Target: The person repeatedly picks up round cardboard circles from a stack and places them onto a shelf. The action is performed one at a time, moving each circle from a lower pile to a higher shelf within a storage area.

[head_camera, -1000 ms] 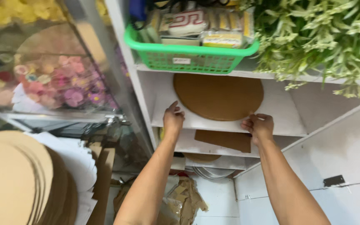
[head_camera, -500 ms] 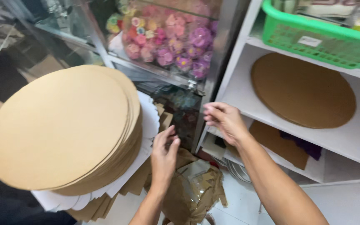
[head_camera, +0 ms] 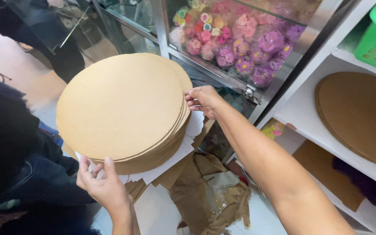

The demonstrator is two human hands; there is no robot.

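brown cardboard discs (head_camera: 122, 109) sit stacked at centre-left. the left hand (head_camera: 103, 185) curls its fingers on the stack's edge at 7 o'clock; the right hand (head_camera: 203, 101) pinches the rim at 3 o'clock. white shelf (head_camera: 310, 126) at 3 o'clock.

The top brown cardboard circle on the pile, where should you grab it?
Probably by its thin rim, from opposite sides. The top cardboard circle lies flat and wide, with only its edge exposed. The right hand already pinches the far edge; the left hand touches the near edge.
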